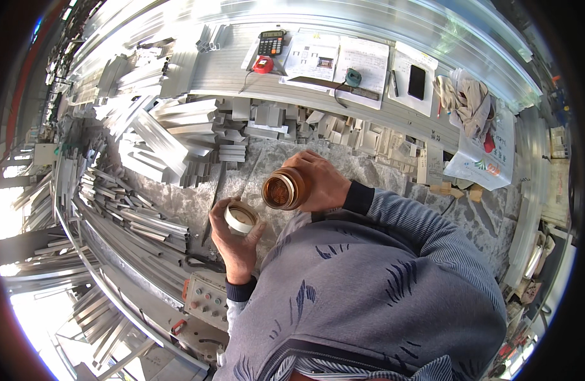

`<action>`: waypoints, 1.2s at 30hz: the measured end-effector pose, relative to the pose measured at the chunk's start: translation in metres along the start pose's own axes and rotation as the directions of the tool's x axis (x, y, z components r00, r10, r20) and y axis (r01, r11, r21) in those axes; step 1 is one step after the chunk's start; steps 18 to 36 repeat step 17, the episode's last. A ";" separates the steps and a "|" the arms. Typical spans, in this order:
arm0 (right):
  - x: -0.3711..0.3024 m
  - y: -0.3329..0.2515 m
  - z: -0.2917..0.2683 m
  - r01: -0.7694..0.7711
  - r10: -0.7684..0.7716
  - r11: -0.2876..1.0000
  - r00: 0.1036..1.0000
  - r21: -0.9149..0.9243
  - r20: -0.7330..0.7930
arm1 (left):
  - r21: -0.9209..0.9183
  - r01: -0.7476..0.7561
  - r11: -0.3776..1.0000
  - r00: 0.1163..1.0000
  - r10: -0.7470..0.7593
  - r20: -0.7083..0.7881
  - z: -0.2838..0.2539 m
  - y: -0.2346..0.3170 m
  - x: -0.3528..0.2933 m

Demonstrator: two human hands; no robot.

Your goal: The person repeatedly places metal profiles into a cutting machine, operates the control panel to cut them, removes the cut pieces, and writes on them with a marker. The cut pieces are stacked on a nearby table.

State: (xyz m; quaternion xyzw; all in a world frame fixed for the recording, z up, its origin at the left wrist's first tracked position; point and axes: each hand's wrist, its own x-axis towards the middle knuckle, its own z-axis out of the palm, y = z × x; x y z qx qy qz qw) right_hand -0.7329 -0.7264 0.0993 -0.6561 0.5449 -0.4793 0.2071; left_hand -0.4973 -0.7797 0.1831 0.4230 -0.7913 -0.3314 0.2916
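An amber, see-through bottle (pixel 283 190) is gripped in my right hand (pixel 324 180), tilted so that its round open mouth faces up toward me and ridged rings show inside. Just left of it and lower, my left hand (pixel 235 246) pinches a round, pale lid (pixel 241 216) between thumb and fingers, its hollow underside turned upward. Lid and bottle are apart, with a narrow gap between them. The palm and fingers of my right hand partly hide the far side of the bottle.
Stacks of cut aluminium profiles (pixel 172 143) lie ahead and to the left. On the far bench rest a calculator (pixel 271 43), a red tape measure (pixel 262 65), papers (pixel 362 60), a phone (pixel 417 82) and cloth gloves (pixel 473 111). A button box (pixel 210 298) stands at lower left.
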 end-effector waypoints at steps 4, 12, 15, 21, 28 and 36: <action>0.013 -0.035 -0.023 0.063 -0.065 0.998 0.994 -0.031 -0.092 | -0.237 0.074 0.969 0.997 -0.074 0.008 -0.014 -0.003 -0.012; 0.035 -0.110 -0.060 0.217 -0.206 0.972 0.972 0.089 -0.114 | -0.576 0.189 0.795 0.978 -0.100 0.182 -0.032 0.013 -0.020; 0.046 -0.130 -0.071 0.317 -0.308 0.943 0.947 0.101 -0.092 | -0.669 0.255 0.699 0.966 -0.151 0.210 -0.045 0.024 -0.025; 0.062 -0.139 -0.068 0.449 -0.433 0.888 0.890 0.101 -0.142 | -0.710 0.229 0.666 0.973 -0.131 0.190 -0.052 0.031 -0.029; 0.062 -0.139 -0.068 0.449 -0.433 0.888 0.890 0.101 -0.142 | -0.710 0.229 0.666 0.973 -0.131 0.190 -0.052 0.031 -0.029; 0.062 -0.139 -0.068 0.449 -0.433 0.888 0.890 0.101 -0.142 | -0.710 0.229 0.666 0.973 -0.131 0.190 -0.052 0.031 -0.029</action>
